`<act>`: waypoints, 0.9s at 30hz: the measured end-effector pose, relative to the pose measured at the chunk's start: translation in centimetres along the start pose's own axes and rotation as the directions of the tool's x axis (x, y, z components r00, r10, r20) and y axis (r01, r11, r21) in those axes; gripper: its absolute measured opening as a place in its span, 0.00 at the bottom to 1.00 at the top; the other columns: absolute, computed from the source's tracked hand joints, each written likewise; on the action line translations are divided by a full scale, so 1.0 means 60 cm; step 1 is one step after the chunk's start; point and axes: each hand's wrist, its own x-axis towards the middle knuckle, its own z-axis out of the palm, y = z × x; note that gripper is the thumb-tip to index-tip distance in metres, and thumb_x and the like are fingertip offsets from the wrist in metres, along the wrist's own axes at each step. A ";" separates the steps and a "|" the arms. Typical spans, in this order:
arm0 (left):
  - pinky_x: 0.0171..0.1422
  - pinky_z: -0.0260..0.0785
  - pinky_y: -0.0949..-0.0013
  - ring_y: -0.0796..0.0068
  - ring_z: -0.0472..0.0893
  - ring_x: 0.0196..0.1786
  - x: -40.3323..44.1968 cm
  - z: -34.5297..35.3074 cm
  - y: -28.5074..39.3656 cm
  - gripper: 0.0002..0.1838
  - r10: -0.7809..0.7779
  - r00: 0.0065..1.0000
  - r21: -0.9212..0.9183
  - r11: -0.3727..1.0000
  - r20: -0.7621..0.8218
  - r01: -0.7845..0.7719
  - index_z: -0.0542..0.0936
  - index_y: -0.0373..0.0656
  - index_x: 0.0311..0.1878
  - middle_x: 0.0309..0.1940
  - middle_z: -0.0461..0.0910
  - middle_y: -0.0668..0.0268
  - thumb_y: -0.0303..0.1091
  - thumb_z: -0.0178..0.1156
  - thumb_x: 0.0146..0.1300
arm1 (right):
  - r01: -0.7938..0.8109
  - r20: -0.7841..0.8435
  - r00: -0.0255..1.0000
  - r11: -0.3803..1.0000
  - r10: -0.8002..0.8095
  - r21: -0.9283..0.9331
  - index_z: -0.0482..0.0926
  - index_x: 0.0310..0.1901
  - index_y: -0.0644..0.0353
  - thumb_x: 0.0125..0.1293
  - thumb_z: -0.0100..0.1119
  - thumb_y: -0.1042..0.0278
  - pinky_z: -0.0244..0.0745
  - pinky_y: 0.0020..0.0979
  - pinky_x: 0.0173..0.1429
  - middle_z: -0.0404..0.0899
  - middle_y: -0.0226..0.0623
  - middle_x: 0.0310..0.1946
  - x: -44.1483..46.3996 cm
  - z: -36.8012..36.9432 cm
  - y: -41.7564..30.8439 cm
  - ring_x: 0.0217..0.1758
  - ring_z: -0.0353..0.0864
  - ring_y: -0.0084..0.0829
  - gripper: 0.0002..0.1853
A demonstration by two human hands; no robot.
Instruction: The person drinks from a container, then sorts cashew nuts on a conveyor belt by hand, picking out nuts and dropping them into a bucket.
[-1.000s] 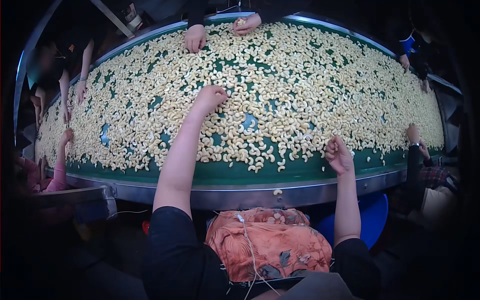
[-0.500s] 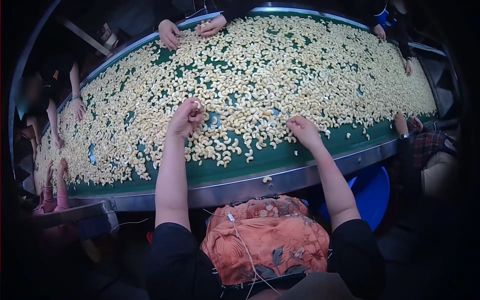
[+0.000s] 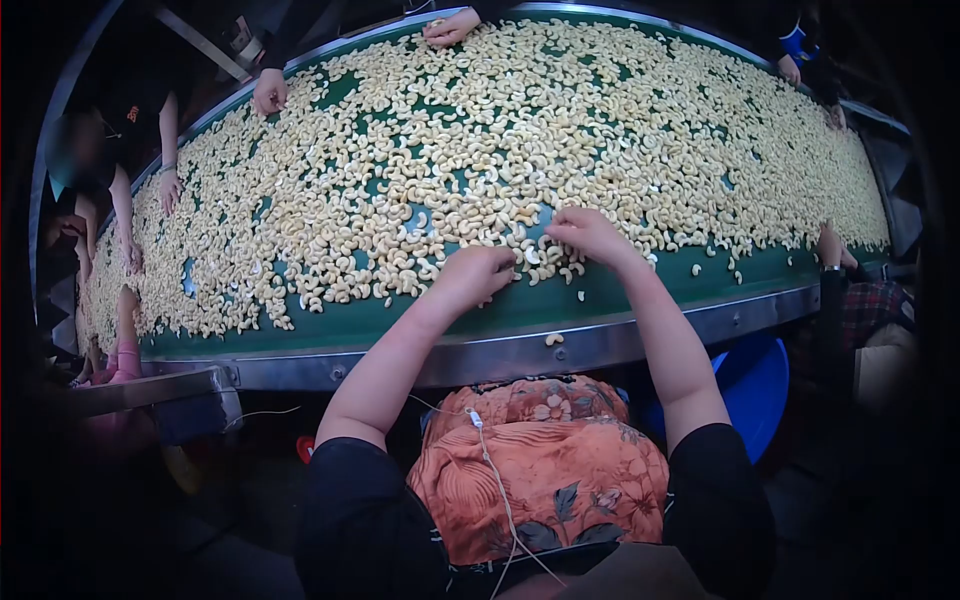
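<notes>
Pale cashew nuts are spread thickly over a green belt. Near the belt's front edge, my left hand is curled with its fingertips together at the edge of the nuts; what it holds is hidden by the fingers. To the right and slightly farther in, my right hand pinches down among the cashews, thumb and forefinger together. Whether a nut sits in that pinch is too small to tell. A short gap with a few cashews lies between the two hands.
A metal rim borders the belt in front of me, with a single cashew on it. A blue tub stands below at right. Co-workers' hands reach in across the belt, at left and at right.
My left hand, which showed a cashew at its fingers, has moved right and nearer me. My right hand has shifted slightly left and inward. Across the belt, one co-worker's hand moved left.
</notes>
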 end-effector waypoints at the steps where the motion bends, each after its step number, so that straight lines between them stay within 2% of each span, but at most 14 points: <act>1: 0.36 0.70 0.64 0.62 0.80 0.30 -0.001 0.014 -0.003 0.12 0.021 0.999 0.077 0.997 -0.041 -0.018 0.78 0.39 0.36 0.26 0.79 0.58 0.38 0.59 0.54 | -0.096 0.106 0.992 0.934 0.063 0.343 0.74 0.34 0.57 0.62 0.54 0.58 0.63 0.22 0.25 0.73 0.26 0.21 -0.008 -0.016 0.012 0.23 0.70 0.21 0.10; 2: 0.37 0.70 0.62 0.60 0.79 0.31 0.003 0.034 -0.015 0.12 0.045 0.996 0.154 0.988 -0.079 -0.033 0.78 0.39 0.36 0.27 0.79 0.58 0.38 0.59 0.54 | -0.096 0.189 0.981 0.778 -0.030 0.620 0.73 0.35 0.54 0.64 0.53 0.57 0.55 0.15 0.23 0.70 0.20 0.21 -0.011 -0.029 0.034 0.22 0.63 0.12 0.10; 3: 0.37 0.70 0.61 0.58 0.79 0.31 0.005 0.048 -0.022 0.12 0.072 0.991 0.232 0.972 -0.113 -0.044 0.78 0.39 0.35 0.27 0.79 0.57 0.39 0.59 0.54 | -0.100 0.175 0.984 0.747 -0.021 0.658 0.73 0.35 0.54 0.64 0.53 0.57 0.55 0.15 0.23 0.70 0.20 0.21 -0.024 -0.030 0.028 0.23 0.63 0.13 0.10; 4: 0.32 0.70 0.66 0.67 0.79 0.27 0.004 0.050 -0.020 0.10 0.097 0.986 0.247 0.967 -0.134 -0.062 0.76 0.40 0.33 0.23 0.78 0.61 0.37 0.60 0.54 | -0.103 0.159 0.987 0.711 -0.012 0.696 0.73 0.35 0.54 0.64 0.53 0.57 0.56 0.15 0.23 0.71 0.21 0.22 -0.044 -0.031 0.014 0.23 0.64 0.13 0.10; 5: 0.31 0.69 0.69 0.71 0.77 0.26 0.003 0.046 -0.018 0.10 -0.014 0.999 0.056 0.998 -0.053 0.017 0.76 0.40 0.34 0.21 0.76 0.63 0.36 0.60 0.54 | -0.103 0.141 0.990 0.673 -0.002 0.733 0.73 0.34 0.54 0.64 0.53 0.58 0.56 0.15 0.23 0.71 0.21 0.22 -0.058 -0.028 0.006 0.23 0.65 0.13 0.09; 7: 0.29 0.67 0.75 0.79 0.75 0.24 0.001 0.017 -0.006 0.09 -0.177 0.971 -0.297 0.930 0.159 0.218 0.75 0.41 0.34 0.19 0.74 0.68 0.35 0.61 0.54 | -0.106 0.159 0.987 0.821 0.019 0.561 0.75 0.36 0.57 0.62 0.56 0.56 0.62 0.18 0.27 0.74 0.23 0.25 -0.058 -0.018 0.009 0.24 0.67 0.15 0.12; 9: 0.25 0.58 0.82 0.86 0.67 0.22 -0.005 0.013 -0.036 0.10 -0.058 0.982 -0.834 0.520 0.182 0.185 0.73 0.41 0.33 0.22 0.71 0.72 0.33 0.64 0.51 | 0.153 0.006 0.988 0.981 -0.155 0.121 0.75 0.37 0.60 0.60 0.58 0.56 0.66 0.21 0.30 0.75 0.26 0.26 -0.043 0.009 0.024 0.26 0.70 0.18 0.14; 12: 0.24 0.57 0.80 0.85 0.66 0.20 -0.009 0.014 -0.037 0.08 0.002 0.998 -0.993 0.096 0.067 0.067 0.72 0.44 0.31 0.22 0.70 0.72 0.35 0.61 0.56 | 0.256 -0.133 0.938 0.900 -0.319 -0.353 0.76 0.38 0.60 0.58 0.55 0.64 0.71 0.35 0.35 0.78 0.39 0.28 -0.034 0.036 0.003 0.31 0.78 0.36 0.10; 14: 0.24 0.56 0.79 0.84 0.63 0.20 0.010 0.025 -0.045 0.09 0.018 0.998 -0.989 0.135 0.062 0.059 0.71 0.44 0.30 0.22 0.68 0.71 0.36 0.60 0.57 | 0.270 -0.080 0.926 0.795 -0.369 -0.543 0.76 0.36 0.60 0.56 0.51 0.69 0.71 0.43 0.38 0.78 0.45 0.30 -0.012 0.040 0.002 0.35 0.78 0.46 0.08; 18: 0.21 0.52 0.79 0.84 0.59 0.16 0.037 0.038 -0.015 0.10 -0.012 0.999 -0.991 0.128 0.042 0.043 0.70 0.44 0.27 0.19 0.66 0.72 0.36 0.57 0.60 | 0.281 0.071 0.941 0.647 -0.330 -0.709 0.75 0.33 0.61 0.55 0.52 0.70 0.72 0.40 0.34 0.78 0.44 0.27 -0.008 0.031 -0.019 0.32 0.80 0.40 0.06; 21: 0.18 0.50 0.79 0.85 0.58 0.14 0.059 0.041 0.016 0.10 -0.071 0.997 -0.986 0.164 0.018 0.029 0.70 0.44 0.27 0.15 0.63 0.73 0.36 0.57 0.61 | 0.168 0.115 0.985 0.848 -0.127 -0.503 0.74 0.32 0.62 0.54 0.55 0.69 0.72 0.36 0.30 0.78 0.42 0.26 -0.022 0.017 -0.022 0.28 0.81 0.35 0.07; 23: 0.18 0.50 0.79 0.85 0.59 0.14 0.077 0.041 0.038 0.09 -0.127 0.992 -0.966 0.258 -0.012 0.021 0.71 0.44 0.27 0.14 0.63 0.74 0.35 0.58 0.60 | 0.058 0.315 0.946 0.996 -0.076 0.064 0.73 0.33 0.59 0.59 0.56 0.61 0.67 0.27 0.23 0.74 0.31 0.20 -0.036 -0.009 0.011 0.18 0.72 0.24 0.10; 25: 0.20 0.53 0.80 0.86 0.63 0.16 0.098 0.052 0.057 0.08 -0.138 0.989 -0.902 0.431 -0.052 0.013 0.77 0.41 0.34 0.16 0.69 0.75 0.35 0.61 0.58 | -0.220 0.463 0.881 0.785 -0.095 0.579 0.72 0.35 0.57 0.62 0.55 0.57 0.63 0.24 0.20 0.70 0.26 0.19 -0.060 -0.034 0.050 0.16 0.65 0.20 0.12; 27: 0.21 0.55 0.80 0.86 0.66 0.18 0.125 0.071 0.091 0.08 -0.094 0.986 -0.757 0.652 -0.136 -0.042 0.78 0.41 0.36 0.18 0.72 0.74 0.35 0.61 0.57 | -0.301 0.401 0.914 0.566 -0.057 0.768 0.71 0.36 0.56 0.65 0.52 0.56 0.59 0.19 0.20 0.67 0.25 0.22 -0.116 -0.059 0.059 0.18 0.61 0.18 0.11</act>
